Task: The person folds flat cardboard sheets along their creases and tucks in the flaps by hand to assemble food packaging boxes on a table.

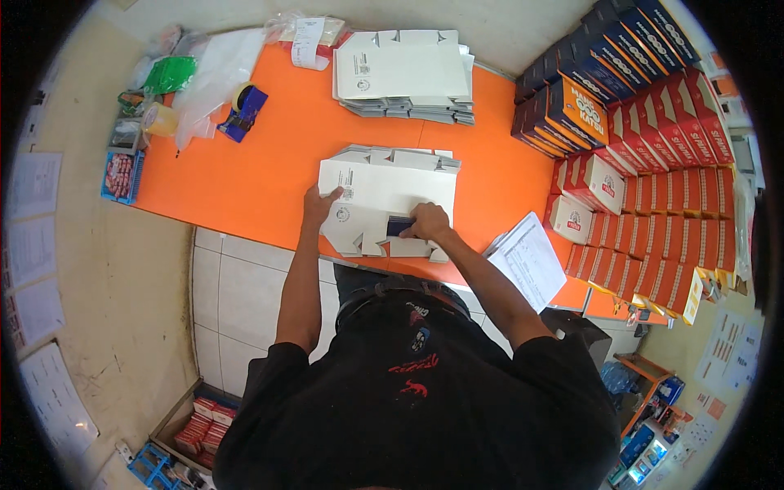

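A stack of flat, unfolded white cartons (392, 184) lies in front of me near the table's front edge. At its left edge, my left hand (321, 204) grips the top carton, one digit stretched over the printed face and the other fingers partly hidden. My right hand (428, 221) is closed on a small dark block (399, 226), which sits against the carton's right half. The block's exact kind does not show. Farther back lies another pile of flat white cartons (400, 69).
Boxes in dark blue, orange and red (637, 155) are piled along the right side. Papers (529, 261) hang over the front edge. A blue tape dispenser (242, 114), plastic bags (220, 69) and a blue basket (122, 175) occupy the orange table's left end (282, 155).
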A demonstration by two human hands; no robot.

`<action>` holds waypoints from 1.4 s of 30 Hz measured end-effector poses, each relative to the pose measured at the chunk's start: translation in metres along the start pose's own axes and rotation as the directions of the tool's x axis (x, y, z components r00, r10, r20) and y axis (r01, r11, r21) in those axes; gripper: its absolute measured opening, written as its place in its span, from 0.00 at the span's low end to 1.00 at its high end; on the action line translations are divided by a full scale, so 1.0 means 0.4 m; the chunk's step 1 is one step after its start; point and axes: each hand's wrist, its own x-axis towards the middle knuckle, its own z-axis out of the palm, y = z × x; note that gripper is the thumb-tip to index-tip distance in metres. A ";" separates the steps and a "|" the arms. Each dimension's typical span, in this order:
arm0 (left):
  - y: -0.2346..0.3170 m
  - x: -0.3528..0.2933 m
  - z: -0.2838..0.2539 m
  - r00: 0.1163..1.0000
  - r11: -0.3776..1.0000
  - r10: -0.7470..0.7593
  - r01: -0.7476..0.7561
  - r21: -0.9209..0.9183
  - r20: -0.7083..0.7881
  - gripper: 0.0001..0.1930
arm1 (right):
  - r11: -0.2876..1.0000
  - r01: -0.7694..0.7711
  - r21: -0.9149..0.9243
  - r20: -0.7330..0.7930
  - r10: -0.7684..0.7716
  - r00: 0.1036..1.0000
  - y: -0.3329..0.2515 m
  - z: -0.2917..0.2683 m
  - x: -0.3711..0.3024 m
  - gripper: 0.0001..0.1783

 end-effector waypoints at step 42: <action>0.119 0.002 0.012 0.975 0.974 -0.221 0.222 -0.041 0.033 0.21 | 0.997 -0.072 0.016 -0.118 0.073 0.990 0.199 -0.061 0.010 0.34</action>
